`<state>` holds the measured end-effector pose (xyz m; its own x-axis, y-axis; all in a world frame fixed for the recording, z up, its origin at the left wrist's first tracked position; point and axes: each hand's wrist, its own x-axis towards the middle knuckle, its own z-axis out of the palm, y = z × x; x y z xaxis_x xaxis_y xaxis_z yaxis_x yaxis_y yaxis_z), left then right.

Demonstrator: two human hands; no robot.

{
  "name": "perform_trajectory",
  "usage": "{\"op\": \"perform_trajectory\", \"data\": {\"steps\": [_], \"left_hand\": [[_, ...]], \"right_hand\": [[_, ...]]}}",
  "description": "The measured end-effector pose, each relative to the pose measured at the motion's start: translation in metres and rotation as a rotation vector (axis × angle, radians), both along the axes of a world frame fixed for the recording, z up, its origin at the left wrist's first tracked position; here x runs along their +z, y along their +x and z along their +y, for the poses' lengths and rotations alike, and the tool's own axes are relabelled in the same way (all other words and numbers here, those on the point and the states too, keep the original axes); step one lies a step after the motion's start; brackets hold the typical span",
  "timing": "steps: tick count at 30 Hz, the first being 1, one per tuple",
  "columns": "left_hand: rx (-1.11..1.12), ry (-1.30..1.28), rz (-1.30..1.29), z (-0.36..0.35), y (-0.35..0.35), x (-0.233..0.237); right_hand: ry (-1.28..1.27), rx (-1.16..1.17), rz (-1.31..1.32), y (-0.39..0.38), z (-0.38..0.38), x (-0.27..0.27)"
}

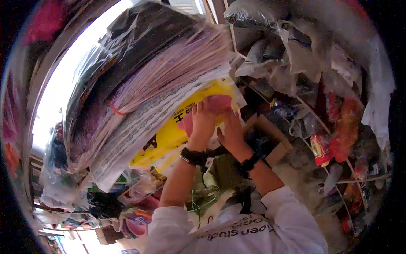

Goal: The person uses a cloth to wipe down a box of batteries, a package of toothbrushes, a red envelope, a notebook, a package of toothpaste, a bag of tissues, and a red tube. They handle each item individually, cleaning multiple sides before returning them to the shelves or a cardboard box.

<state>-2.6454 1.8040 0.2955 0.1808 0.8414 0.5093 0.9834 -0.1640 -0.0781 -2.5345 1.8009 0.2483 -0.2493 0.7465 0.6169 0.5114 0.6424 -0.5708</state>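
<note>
A yellow plastic bag [167, 134] with black lettering lies slanted across the middle, with a pink patch or item [220, 103] on it. My left hand [203, 122] rests on the pink area, fingers stretched forward and lying flat. My right hand [232, 131] is beside it near the bag's right edge, its fingertips at the pink area and its thumb apart. The exact contact of the right fingertips is hard to make out. Beyond the yellow bag, white patterned packages [127, 142] lie against a pinkish bundle [165, 74] in clear plastic.
A large dark bundle in clear wrap [122, 55] is at the upper left. An open cardboard box [277, 144] stands right of my hands. Plastic-wrapped goods and a red packet [321, 150] hang or lie on the right. A pink container [137, 226] is at the lower left.
</note>
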Motion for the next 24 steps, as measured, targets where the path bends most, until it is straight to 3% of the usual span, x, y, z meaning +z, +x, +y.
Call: {"op": "perform_trajectory", "data": {"steps": [2,6,8,9,11,14,19,20,22,23,24], "left_hand": [[0.132,-0.168,0.063,0.02,-0.017,-0.007],[0.065,-0.125,-0.073,0.049,-0.055,-0.023],[-0.189,-0.2,-0.761,0.057,-0.078,-0.034],[0.078,-0.172,-0.063,0.044,-0.07,-0.012],[0.098,-0.212,-0.105,0.032,-0.072,-0.005],[0.162,-0.3,-0.136,0.03,-0.085,-0.007],[0.286,-0.258,-0.71,-0.011,-0.123,-0.006],[0.291,-0.258,-0.702,-0.014,-0.119,-0.004],[0.295,-0.423,-0.378,-0.022,-0.079,0.018],[0.186,-0.254,-0.307,-0.016,-0.075,0.01],[0.194,-0.25,-0.302,-0.006,-0.079,-0.001]], "right_hand": [[0.043,-0.021,-0.179,-0.003,0.005,-0.007],[0.025,-0.07,-0.245,-0.005,0.005,-0.005],[0.064,-0.032,-0.266,-0.004,0.007,-0.01],[0.054,-0.042,-0.249,-0.004,0.008,-0.012],[0.109,-0.068,-0.366,-0.005,0.008,-0.016],[0.161,-0.075,-0.31,-0.005,0.011,-0.029],[0.105,-0.002,-0.261,0.001,0.013,-0.025],[0.098,0.018,-0.259,0.001,0.012,-0.025],[0.116,0.011,-0.28,-0.002,0.013,-0.026],[0.135,-0.002,-0.307,-0.003,0.014,-0.026],[0.139,0.005,-0.3,-0.005,0.014,-0.026]]}}
